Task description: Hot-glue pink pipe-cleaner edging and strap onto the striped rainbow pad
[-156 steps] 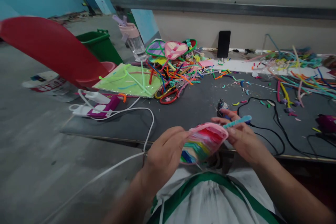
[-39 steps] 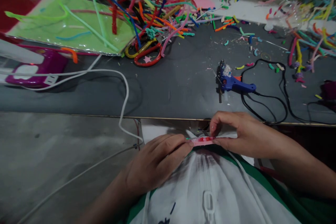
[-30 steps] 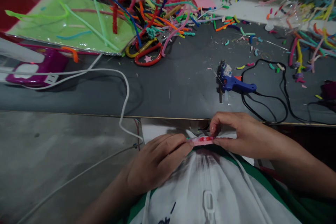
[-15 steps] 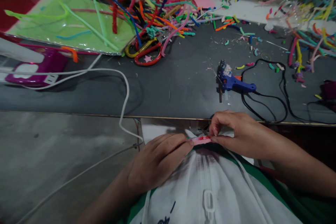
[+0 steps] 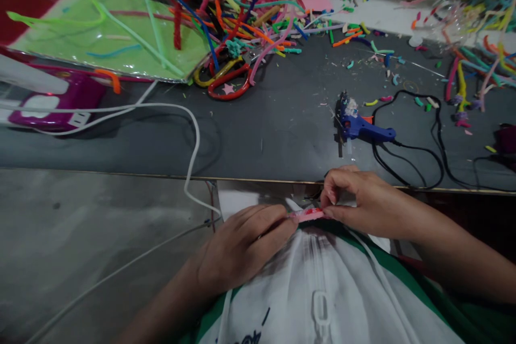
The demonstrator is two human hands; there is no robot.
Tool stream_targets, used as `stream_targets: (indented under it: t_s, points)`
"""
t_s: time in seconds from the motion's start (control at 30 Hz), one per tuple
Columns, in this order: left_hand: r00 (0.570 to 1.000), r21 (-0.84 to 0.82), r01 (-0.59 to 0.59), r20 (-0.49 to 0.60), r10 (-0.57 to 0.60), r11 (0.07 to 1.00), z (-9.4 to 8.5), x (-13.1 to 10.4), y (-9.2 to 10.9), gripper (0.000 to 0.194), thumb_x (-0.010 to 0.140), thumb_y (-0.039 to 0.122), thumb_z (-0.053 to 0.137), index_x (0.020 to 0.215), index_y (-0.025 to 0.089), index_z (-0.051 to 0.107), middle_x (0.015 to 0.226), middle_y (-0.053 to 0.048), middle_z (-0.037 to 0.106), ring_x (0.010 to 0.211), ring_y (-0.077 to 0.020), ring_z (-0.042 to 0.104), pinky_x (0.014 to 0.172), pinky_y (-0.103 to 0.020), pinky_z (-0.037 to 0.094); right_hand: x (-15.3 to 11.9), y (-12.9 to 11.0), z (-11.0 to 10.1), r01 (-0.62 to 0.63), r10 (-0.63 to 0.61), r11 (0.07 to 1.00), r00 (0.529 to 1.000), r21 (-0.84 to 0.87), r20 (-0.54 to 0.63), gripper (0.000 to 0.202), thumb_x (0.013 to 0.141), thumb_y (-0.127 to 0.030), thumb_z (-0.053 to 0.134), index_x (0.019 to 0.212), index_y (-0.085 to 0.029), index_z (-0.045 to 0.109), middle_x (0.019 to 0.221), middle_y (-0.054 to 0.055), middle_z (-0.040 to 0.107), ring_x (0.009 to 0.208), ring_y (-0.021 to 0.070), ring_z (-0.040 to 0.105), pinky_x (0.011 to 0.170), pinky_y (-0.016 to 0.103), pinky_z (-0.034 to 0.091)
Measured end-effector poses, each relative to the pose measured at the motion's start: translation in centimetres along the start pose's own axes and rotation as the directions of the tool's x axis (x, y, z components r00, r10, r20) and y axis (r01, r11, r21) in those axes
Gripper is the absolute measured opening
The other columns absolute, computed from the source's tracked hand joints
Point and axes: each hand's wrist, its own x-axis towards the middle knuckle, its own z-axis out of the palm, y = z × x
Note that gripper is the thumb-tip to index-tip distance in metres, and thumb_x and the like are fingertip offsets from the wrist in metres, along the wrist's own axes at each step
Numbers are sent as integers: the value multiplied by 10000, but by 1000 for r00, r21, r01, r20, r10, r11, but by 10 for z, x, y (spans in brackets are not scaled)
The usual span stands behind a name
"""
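A small flat pink piece (image 5: 309, 216) with red on its top is stretched between my two hands, close to my body and just below the table's front edge. My left hand (image 5: 253, 244) pinches its left end between thumb and fingers. At the other end, my right hand (image 5: 355, 199) grips it with thumb and bent fingertips. What exactly the piece is I cannot make out, as the fingers cover both ends. Beyond my right hand, a blue glue gun (image 5: 363, 128) lies on its side on the table.
Scissors (image 5: 229, 80) with red and yellow handles lie by a heap of coloured pipe cleaners (image 5: 258, 27). A green sheet (image 5: 121, 48) and a purple power strip (image 5: 60, 102) are at left. White cable (image 5: 197, 142) hangs over the grey table's (image 5: 274, 156) edge; black cord (image 5: 439, 140) loops right.
Both hands stay in nearly the same place, still on the pink piece, which has tilted slightly. The whole view has shifted a little.
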Motion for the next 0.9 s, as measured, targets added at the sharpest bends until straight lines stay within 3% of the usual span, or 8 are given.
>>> stream_targets:
  t_s: [0.2, 0.3, 0.4, 0.47, 0.63, 0.77, 0.83, 0.9]
  points:
    - [996, -3, -84, -21, 84, 996, -3, 6, 0, 239, 939, 159, 477, 1128, 186, 621, 1035, -66, 688, 925, -184, 665, 838, -302, 571, 5, 7, 8, 26, -26, 1000, 1000, 13, 0, 129, 755, -112, 581, 762, -211, 500, 759, -13, 618, 759, 148, 540, 717, 279, 399]
    - [999, -6, -33, 20, 33, 999, -8, 13, 2, 234, 952, 169, 446, 1081, 177, 641, 1019, -71, 695, 908, -188, 676, 788, -297, 590, 7, 11, 5, 28, -28, 993, 1000, 114, 4, 102, 792, -119, 559, 814, -212, 521, 781, -10, 633, 740, 138, 571, 695, 266, 423]
    - [998, 34, 5, -63, -3, 999, -10, 18, 0, 255, 943, 147, 444, 1096, 183, 644, 1020, -66, 703, 925, -178, 680, 828, -289, 586, 8, 13, -9, 62, -36, 964, 994, 259, -107, 63, 884, -190, 517, 931, -214, 551, 905, 26, 668, 820, 150, 618, 716, 270, 462]
    - [986, 75, -4, -164, 17, 997, -11, 19, -6, 261, 915, 119, 482, 1113, 175, 642, 1032, -67, 709, 965, -177, 676, 888, -290, 567, 9, 14, -21, 136, -49, 934, 965, 329, -259, 83, 921, -242, 499, 967, -211, 560, 941, 42, 662, 868, 156, 625, 754, 277, 477]
    - [954, 107, -37, -292, 68, 994, -26, 33, -22, 269, 891, 107, 529, 1128, 159, 645, 1015, -60, 727, 1016, -177, 661, 958, -296, 520, 16, 20, -52, 256, -24, 913, 811, 317, -585, 70, 888, -251, 556, 945, -215, 576, 726, -12, 592, 663, 120, 567, 645, 245, 461]
    - [969, 9, 84, -232, -80, 996, -49, 56, -24, 217, 938, 201, 493, 1056, 195, 676, 975, -34, 730, 931, -139, 677, 875, -240, 531, 25, 20, -76, 256, -93, 945, 805, 202, -586, 101, 785, -165, 583, 867, -204, 626, 813, 10, 644, 746, 146, 597, 685, 271, 462]
    - [971, -13, 84, -222, -85, 996, -58, 67, -25, 205, 936, 214, 505, 1045, 197, 678, 975, -34, 729, 927, -134, 676, 857, -226, 528, 29, 14, -89, 254, -108, 952, 799, 168, -592, 102, 739, -133, 543, 715, -200, 617, 699, -4, 615, 664, 142, 566, 631, 271, 443]
    - [968, -13, 64, -242, -65, 998, -65, 76, -27, 191, 924, 208, 524, 1027, 190, 684, 969, -35, 732, 927, -131, 677, 851, -215, 522, 32, 3, -104, 284, -116, 944, 758, 165, -641, 149, 721, -137, 511, 616, -207, 591, 577, -15, 548, 566, 137, 510, 556, 271, 409]
